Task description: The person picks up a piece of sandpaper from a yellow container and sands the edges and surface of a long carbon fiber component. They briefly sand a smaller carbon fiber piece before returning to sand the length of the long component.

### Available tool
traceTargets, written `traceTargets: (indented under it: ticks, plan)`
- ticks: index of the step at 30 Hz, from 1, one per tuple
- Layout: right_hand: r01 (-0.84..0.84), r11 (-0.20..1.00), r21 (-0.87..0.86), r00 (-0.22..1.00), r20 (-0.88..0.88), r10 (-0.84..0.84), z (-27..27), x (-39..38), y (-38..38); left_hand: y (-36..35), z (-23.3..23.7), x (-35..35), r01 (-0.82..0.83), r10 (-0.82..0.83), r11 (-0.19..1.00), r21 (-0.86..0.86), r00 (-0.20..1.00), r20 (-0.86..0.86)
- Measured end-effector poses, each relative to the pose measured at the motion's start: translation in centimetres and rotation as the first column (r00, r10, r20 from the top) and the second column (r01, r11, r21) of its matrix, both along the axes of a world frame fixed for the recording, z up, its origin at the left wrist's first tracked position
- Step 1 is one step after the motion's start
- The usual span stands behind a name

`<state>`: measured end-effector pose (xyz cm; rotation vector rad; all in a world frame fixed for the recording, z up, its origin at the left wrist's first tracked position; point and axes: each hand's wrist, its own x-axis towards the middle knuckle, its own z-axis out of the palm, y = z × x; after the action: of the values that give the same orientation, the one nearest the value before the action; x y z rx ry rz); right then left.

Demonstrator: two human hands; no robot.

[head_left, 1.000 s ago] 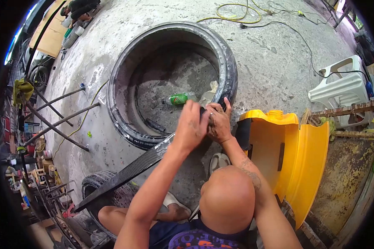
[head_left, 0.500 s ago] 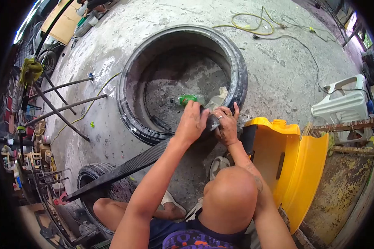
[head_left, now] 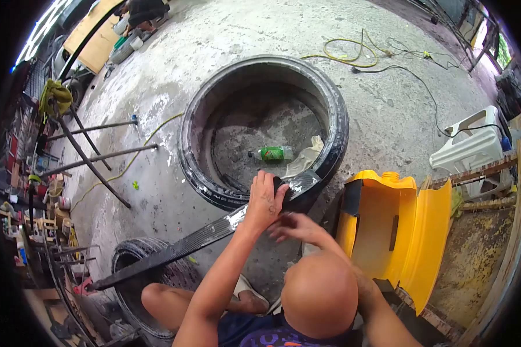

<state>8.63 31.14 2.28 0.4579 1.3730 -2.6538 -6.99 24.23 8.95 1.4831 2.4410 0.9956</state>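
Observation:
A long black strip with a carbon-fibre weave [head_left: 200,238] slants from the lower left up to the rim of a large tyre [head_left: 336,136]. Its upper end looks wet and shiny. My left hand [head_left: 265,199] rests on this strip near the upper end, fingers closed round a small black piece [head_left: 278,184] that is mostly hidden. Just below the strip, my right hand [head_left: 298,228] is blurred, its fingers apart and nothing visible in them. Inside the tyre's ring lie a green-labelled plastic bottle [head_left: 274,152] and a pale crumpled cloth or bag [head_left: 308,157].
A second tyre [head_left: 136,248] supports the strip's lower end. To my right stand a yellow plastic shell [head_left: 414,231] and a white plastic stool [head_left: 469,141]. A metal stand [head_left: 92,156] is at left; a yellow hose [head_left: 353,61] and a person [head_left: 145,11] are farther off.
My right hand has let go of the strip's upper end and moved down toward me. The strip's end now rests at the tyre rim. My left hand has shifted slightly down.

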Motion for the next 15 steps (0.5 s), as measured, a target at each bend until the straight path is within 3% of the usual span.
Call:
traceTargets:
  ticks: [1, 2, 4, 5, 7, 10, 14, 15]
  plan:
    - [-0.11, 0.994, -0.007, 0.988, -0.107, 0.108, -0.3, -1.4, -1.1, 0.0, 0.2, -0.3, 0.015, -0.014, 1.0, -0.016, 0.999, 0.046]
    - [-0.103, 0.995, -0.004, 0.988, -0.119, 0.102, -0.5, -2.7, -2.1, -0.2, 0.3, -0.5, 0.027, -0.023, 0.999, -0.036, 0.995, 0.095]
    - [-0.102, 0.929, 0.355, 0.903, -0.359, 0.237, -0.7, -5.3, -3.4, -0.3, 0.7, -1.2, 0.07, -0.068, 0.997, -0.026, 0.994, 0.082]
    - [-0.105, 0.929, 0.355, 0.898, -0.369, 0.242, -0.9, -6.0, -3.5, -0.4, 0.7, -1.6, 0.11, -0.107, 0.994, -0.022, 0.99, 0.087]
    - [-0.249, 0.969, 0.001, 0.954, -0.175, 0.245, -1.1, -6.8, -3.7, -0.3, 1.2, -2.4, 0.099, -0.092, 0.994, -0.049, 0.988, 0.125]
    - [-0.163, 0.976, -0.144, 0.986, -0.05, 0.158, -0.4, -6.1, -4.5, 0.0, 1.6, -3.2, 0.204, -0.181, 0.976, -0.082, 0.956, 0.229]
    - [-0.087, 0.982, -0.167, 0.992, -0.105, 0.07, -1.5, -5.4, -6.2, -1.5, 2.5, -3.8, 0.295, -0.261, 0.947, -0.123, 0.936, 0.236]
    - [-0.05, 0.996, 0.079, 0.987, -0.147, 0.062, -1.4, -5.3, -6.1, -2.6, 3.0, -4.1, 0.335, -0.307, 0.931, -0.146, 0.934, 0.183]
